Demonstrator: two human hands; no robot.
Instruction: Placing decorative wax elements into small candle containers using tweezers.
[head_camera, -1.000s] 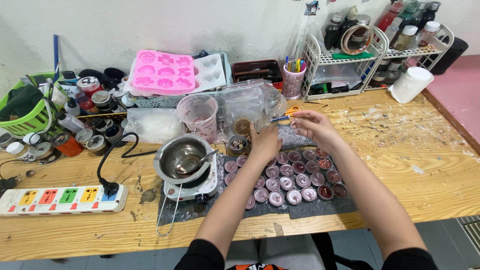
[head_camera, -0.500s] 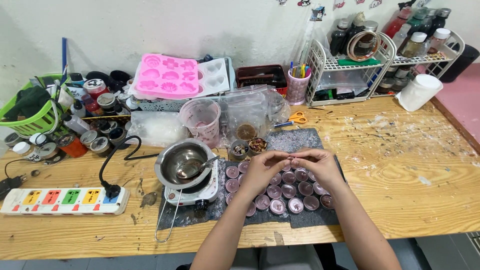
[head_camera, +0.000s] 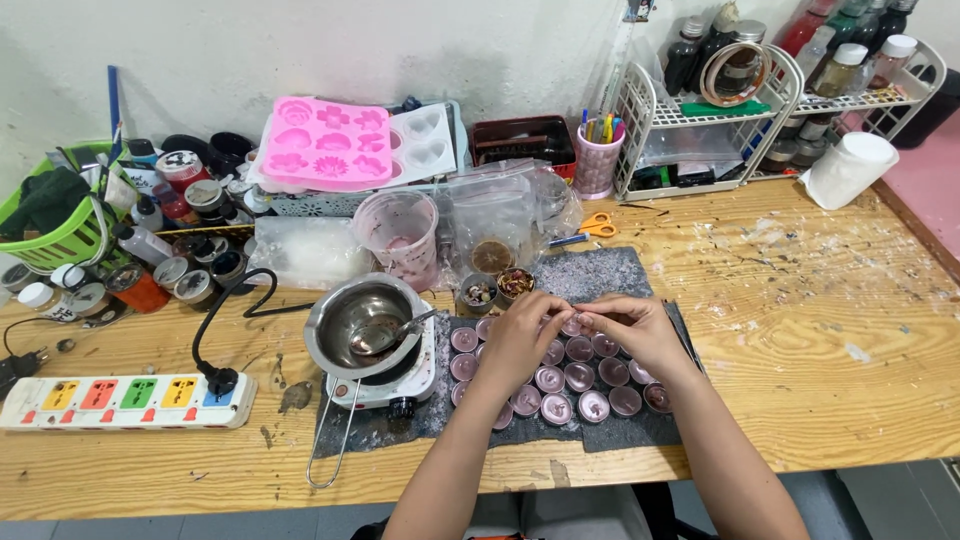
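Head view: both hands meet over the far rows of small round tealight cups filled with mauve wax (head_camera: 575, 378), which stand in rows on a dark grey felt mat (head_camera: 610, 275) at the near middle of the wooden counter (head_camera: 800, 330). Left hand (head_camera: 522, 338) curled, fingertips pinched toward the right hand (head_camera: 630, 328), whose thumb and forefinger close on something tiny above one cup; the item itself is too small to make out. Judged: mat is there to catch drips, cups packed close for working in a batch. Just left of the mat's cups, a steel melting pot with a spoon (head_camera: 365, 325) sits on a small white hotplate (head_camera: 395, 385), its black cord running to a white power strip with coloured switches (head_camera: 125, 398) at near left. Two little tins of dried bits (head_camera: 497, 290) stand just beyond the hands, within reach. Far side: pink silicone flower mould (head_camera: 330, 145), white wire rack of bottles (head_camera: 760, 90), partly cut off at top.
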